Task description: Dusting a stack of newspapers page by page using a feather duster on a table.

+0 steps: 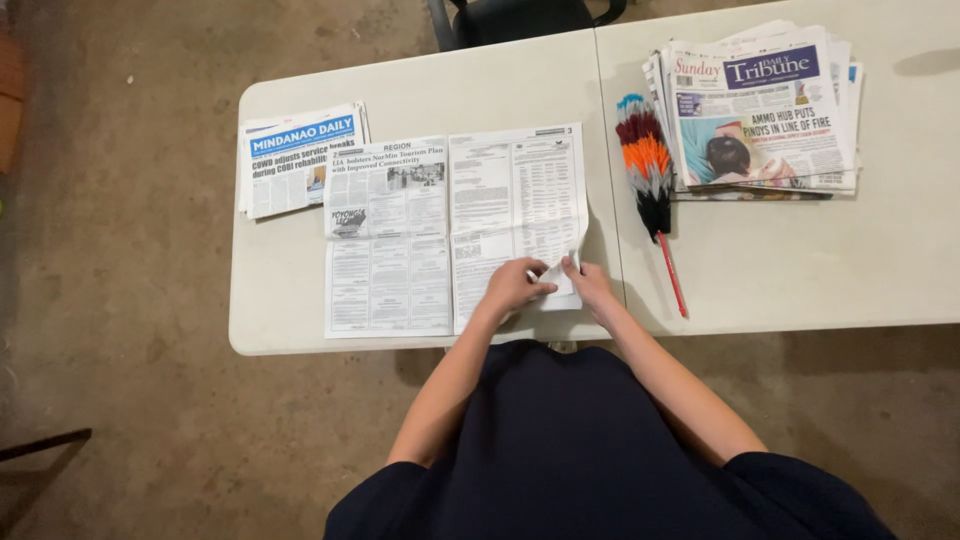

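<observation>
Bare concrete floor (130,300) surrounds a pale bench (780,270), which carries every paper. Near the bench's front edge lies an open newspaper (420,230), spread flat across two pages. At its lower right corner, the left hand (512,286) and right hand (588,282) meet, each grip pinched on the folded-up corner of the sheet. A folded newspaper (295,158) sits at the back left corner. Toward the back right edge rests a stack of newspapers (765,110), with a feather duster (648,170) just beside it, red handle pointing to the front edge.
</observation>
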